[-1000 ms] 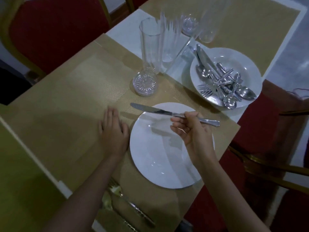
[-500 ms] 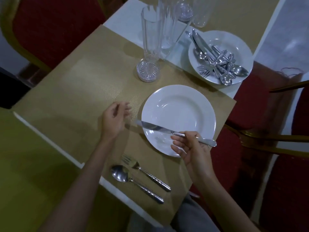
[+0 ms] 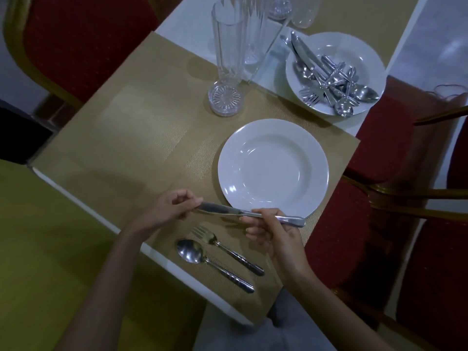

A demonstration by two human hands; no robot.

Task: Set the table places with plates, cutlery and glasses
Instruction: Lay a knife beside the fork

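Knife (image 3: 243, 213) is held level just off the plate's (image 3: 273, 171) 6 o'clock rim — left hand (image 3: 167, 211) pinches the blade tip, right hand (image 3: 273, 231) grips the handle. Cutlery step, I judge: next, lay it parallel beside fork (image 3: 225, 247) and spoon (image 3: 210, 262).

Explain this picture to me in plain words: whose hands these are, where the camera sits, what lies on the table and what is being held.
No machine here: a person wears a camera on the head, looking down at their own hands. The right hand grips a knife by its handle; the left hand pinches the blade tip. They hold it at the near edge of an empty white plate on a gold placemat. A fork and a spoon lie side by side nearer the person. Further off stand a tall glass and a second plate heaped with spare cutlery.
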